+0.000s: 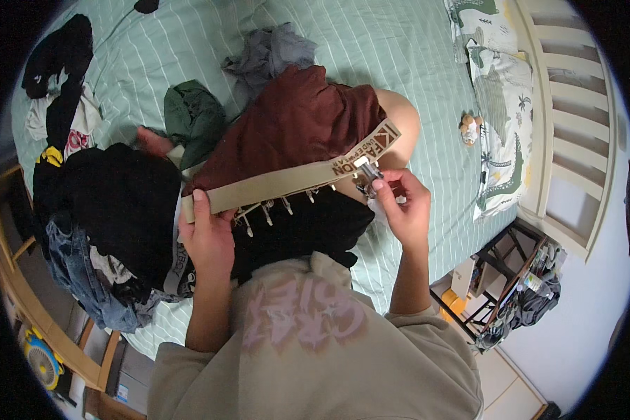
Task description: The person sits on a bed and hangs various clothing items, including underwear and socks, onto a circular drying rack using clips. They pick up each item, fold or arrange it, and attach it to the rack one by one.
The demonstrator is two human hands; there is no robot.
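Note:
Maroon underwear (294, 126) is spread over my lap, its beige waistband (273, 181) running slantwise across in front of me and bearing writing. My left hand (210, 236) grips the band's left end, thumb on top. Near the other end, my right hand (407, 210) pinches a clear clip (370, 176) that meets the band's lower edge; I cannot tell whether its jaws are closed on the cloth. Several small pale clips (266, 214) hang in a row along the band's lower edge. Whatever joins them is mostly hidden behind the band.
A heap of black clothes (121, 205) and blue jeans (79, 273) lies left. Dark green cloth (194, 121) and grey cloth (275, 52) lie beyond on the striped bed sheet (378, 47). A small plush toy (470, 129) sits near the white headboard (572, 118).

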